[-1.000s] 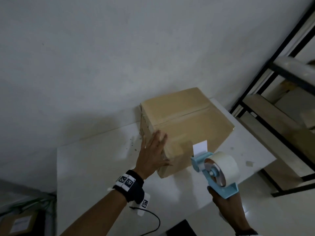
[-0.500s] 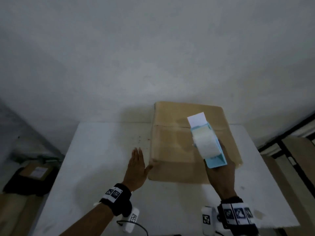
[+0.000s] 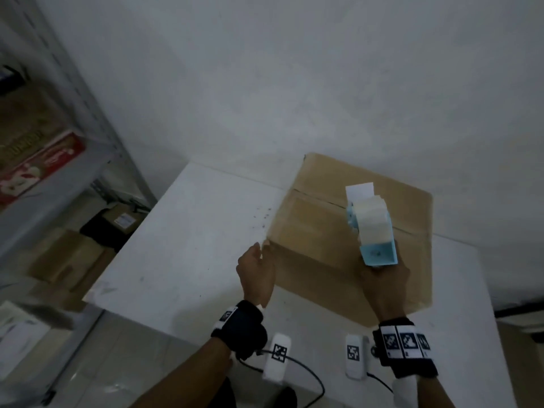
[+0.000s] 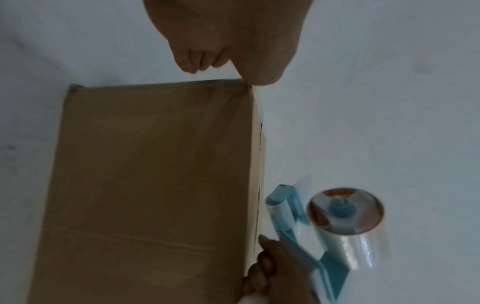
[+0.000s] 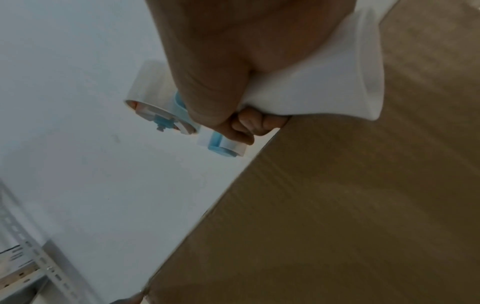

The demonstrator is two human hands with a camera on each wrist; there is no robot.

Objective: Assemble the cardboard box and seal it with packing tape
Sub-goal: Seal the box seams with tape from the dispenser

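The box (image 3: 338,248) sat at the table's (image 3: 188,248) far right, flaps folded shut, close to the wall; I saw that within the last second the view had swung from the right of it to the left, and that my right hand (image 3: 382,278) had carried the dispenser (image 3: 372,228) from beside the near corner up over the top face; my left hand (image 3: 256,272) had slid off the top and come to the near-left corner, fingers curled in and touching that corner, though I could not tell whether they truly gripped it; my right hand was clenched round the dispenser's handle; I judged this meant assembly was finished and the taping was about to start, with no tape yet visible on the seam (image 3: 329,201). The box's long axis ran left to right and slightly away from me, and the seam followed it; the dispenser pointed away from me, its loose white tab (image 3: 359,192) leading, so it lay across the seam and not along it; I judged it needed turning first.
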